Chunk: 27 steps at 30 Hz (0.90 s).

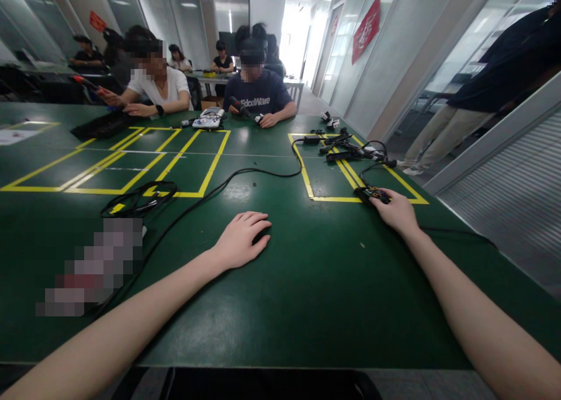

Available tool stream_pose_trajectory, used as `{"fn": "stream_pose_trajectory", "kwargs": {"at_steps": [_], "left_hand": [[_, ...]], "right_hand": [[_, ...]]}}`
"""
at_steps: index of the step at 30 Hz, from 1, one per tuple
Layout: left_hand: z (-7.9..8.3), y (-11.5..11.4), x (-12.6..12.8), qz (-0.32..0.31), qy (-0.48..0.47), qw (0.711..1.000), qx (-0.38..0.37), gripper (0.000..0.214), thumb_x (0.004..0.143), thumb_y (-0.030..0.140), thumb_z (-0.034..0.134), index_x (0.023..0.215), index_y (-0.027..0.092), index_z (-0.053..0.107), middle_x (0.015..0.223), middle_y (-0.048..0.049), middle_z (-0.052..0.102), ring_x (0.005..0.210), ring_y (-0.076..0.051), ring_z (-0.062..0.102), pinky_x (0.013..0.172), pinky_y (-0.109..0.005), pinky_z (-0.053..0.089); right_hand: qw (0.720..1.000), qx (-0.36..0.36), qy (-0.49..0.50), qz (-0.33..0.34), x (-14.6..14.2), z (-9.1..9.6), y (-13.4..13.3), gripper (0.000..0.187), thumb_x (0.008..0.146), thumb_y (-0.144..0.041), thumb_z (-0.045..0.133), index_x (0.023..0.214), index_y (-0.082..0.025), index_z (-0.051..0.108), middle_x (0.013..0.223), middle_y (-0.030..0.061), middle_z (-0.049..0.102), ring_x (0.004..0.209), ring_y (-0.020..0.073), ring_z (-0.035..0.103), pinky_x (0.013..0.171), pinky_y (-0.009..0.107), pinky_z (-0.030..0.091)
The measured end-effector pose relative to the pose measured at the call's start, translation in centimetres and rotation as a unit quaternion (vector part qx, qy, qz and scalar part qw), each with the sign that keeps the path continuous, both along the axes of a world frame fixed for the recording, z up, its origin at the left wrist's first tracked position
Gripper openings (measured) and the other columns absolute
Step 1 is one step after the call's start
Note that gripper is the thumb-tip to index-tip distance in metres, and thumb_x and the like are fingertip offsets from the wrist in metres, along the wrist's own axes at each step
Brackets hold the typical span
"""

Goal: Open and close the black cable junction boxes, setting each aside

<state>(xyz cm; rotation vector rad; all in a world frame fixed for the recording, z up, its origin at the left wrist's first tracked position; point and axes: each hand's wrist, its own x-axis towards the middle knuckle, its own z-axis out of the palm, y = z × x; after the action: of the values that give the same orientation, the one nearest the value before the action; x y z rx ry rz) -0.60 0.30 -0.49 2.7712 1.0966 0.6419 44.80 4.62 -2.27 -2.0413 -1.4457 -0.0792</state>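
Stretching across most of the view, a green surface point(315, 306) carries everything within reach. At the far right, beyond the edge of the surface, stands a person in a dark top and pale trousers point(504, 55). Two people sit across the way: a person in a white shirt point(169, 87), who grips a slim red-tipped tool point(90, 84), and a person in a dark blue shirt point(265, 93). Yellow tape marks out boxes on the surface, a left group point(214, 164) and a right group point(333, 199).

A long black cable point(219, 185) snakes from the lower left, past a pixelated object point(94, 265), to the right group. A black tray point(103, 124) lies near the far edge, a white power strip point(209, 119) to its right.

Of the two hands, the left hand point(243, 239) rests palm down on bare surface, its fingers loosely spread and holding nothing. The right hand point(398, 210) has its fingers and thumb closed about a small dark device point(373, 193) at the near tape line of the right group; coloured wires seem to show on it, though it is too small to be sure. Just behind it lies a tangle of dark cables and parts point(344, 154).
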Motion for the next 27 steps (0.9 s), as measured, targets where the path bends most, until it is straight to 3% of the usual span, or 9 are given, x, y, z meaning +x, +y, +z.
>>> {"fn": "stream_pose_trajectory", "kwargs": {"at_steps": [3, 7, 9, 11, 14, 17, 22, 27], "left_hand": [[-0.1, 0.1, 0.0, -0.001, -0.002, 1.0, 0.007, 0.027, 0.1, 0.029, 0.058, 0.122, 0.02, 0.07, 0.136, -0.0116, 0.069, 0.127, -0.029, 0.062, 0.109, -0.049, 0.05], [0.3, 0.0, 0.1, -0.015, -0.03, 0.999, 0.028, 0.031, 0.099, 0.029, 0.058, 0.126, 0.019, 0.067, 0.133, -0.0125, 0.07, 0.122, -0.029, 0.065, 0.105, -0.049, 0.053], [0.6, -0.1, 0.3, -0.028, -0.067, 0.996, 0.051, 0.034, 0.099, 0.031, 0.059, 0.129, 0.019, 0.065, 0.131, -0.013, 0.071, 0.12, -0.029, 0.066, 0.104, -0.048, 0.053], [1.0, -0.4, 0.4, -0.049, -0.102, 0.992, 0.064, 0.036, 0.098, 0.035, 0.061, 0.13, 0.019, 0.064, 0.127, -0.0126, 0.073, 0.117, -0.028, 0.067, 0.102, -0.047, 0.054], [1.4, -0.7, 0.5, -0.115, -0.116, 0.985, 0.053, 0.032, 0.097, 0.037, 0.062, 0.123, 0.019, 0.067, 0.107, -0.0101, 0.077, 0.099, -0.024, 0.071, 0.09, -0.039, 0.058], [1.4, -0.9, 0.5, -0.138, -0.098, 0.985, 0.024, 0.031, 0.097, 0.037, 0.062, 0.121, 0.019, 0.068, 0.095, -0.0075, 0.077, 0.085, -0.021, 0.071, 0.079, -0.033, 0.059], [1.4, -0.9, 0.5, -0.123, -0.089, 0.988, -0.022, 0.04, 0.097, 0.038, 0.062, 0.132, 0.019, 0.064, 0.103, -0.0093, 0.076, 0.094, -0.023, 0.071, 0.081, -0.034, 0.061], [1.2, -0.9, 0.2, -0.093, -0.103, 0.989, -0.046, 0.043, 0.095, 0.035, 0.065, 0.135, 0.02, 0.064, 0.107, -0.0093, 0.074, 0.094, -0.022, 0.072, 0.082, -0.033, 0.062]], "right_hand": [[0.998, -0.026, 0.039, 0.037, -4.1, 0.4, -0.1, 0.043, 0.084, -0.036, 0.07, 0.12, -0.015, 0.076, 0.106, 0.0151, 0.078, 0.097, 0.0336, 0.073, 0.085, 0.044, 0.058], [0.97, -0.024, 0.08, 0.227, -10.4, 0.9, -1.5, 0.04, 0.086, -0.033, 0.07, 0.124, -0.02, 0.073, 0.119, 0.0112, 0.076, 0.109, 0.0311, 0.071, 0.095, 0.045, 0.057], [0.927, -0.037, 0.1, 0.359, -13.5, 1.2, -2.7, 0.04, 0.089, -0.03, 0.068, 0.128, -0.022, 0.071, 0.125, 0.0095, 0.074, 0.112, 0.0281, 0.07, 0.096, 0.043, 0.057], [0.866, -0.058, 0.102, 0.486, -16.1, 1.6, -4.2, 0.039, 0.092, -0.028, 0.068, 0.13, -0.022, 0.069, 0.123, 0.0091, 0.073, 0.109, 0.0252, 0.07, 0.094, 0.04, 0.057], [0.788, -0.065, 0.105, 0.603, -18.8, 2.3, -5.9, 0.034, 0.096, -0.028, 0.068, 0.128, -0.02, 0.068, 0.117, 0.0093, 0.073, 0.103, 0.022, 0.069, 0.092, 0.035, 0.056], [0.772, -0.064, 0.109, 0.623, -19.6, 2.8, -6.6, 0.028, 0.097, -0.028, 0.067, 0.124, -0.018, 0.069, 0.111, 0.0093, 0.072, 0.097, 0.0207, 0.069, 0.087, 0.033, 0.055], [0.794, -0.041, 0.116, 0.596, -19.3, 2.8, -6.5, 0.028, 0.096, -0.028, 0.067, 0.122, -0.017, 0.069, 0.108, 0.0099, 0.073, 0.088, 0.0199, 0.067, 0.08, 0.033, 0.056], [0.809, -0.065, 0.15, 0.564, -19.0, 2.5, -6.6, 0.038, 0.094, -0.036, 0.069, 0.129, -0.019, 0.069, 0.1, 0.0061, 0.075, 0.058, 0.0112, 0.053, 0.056, 0.025, 0.048]]}}
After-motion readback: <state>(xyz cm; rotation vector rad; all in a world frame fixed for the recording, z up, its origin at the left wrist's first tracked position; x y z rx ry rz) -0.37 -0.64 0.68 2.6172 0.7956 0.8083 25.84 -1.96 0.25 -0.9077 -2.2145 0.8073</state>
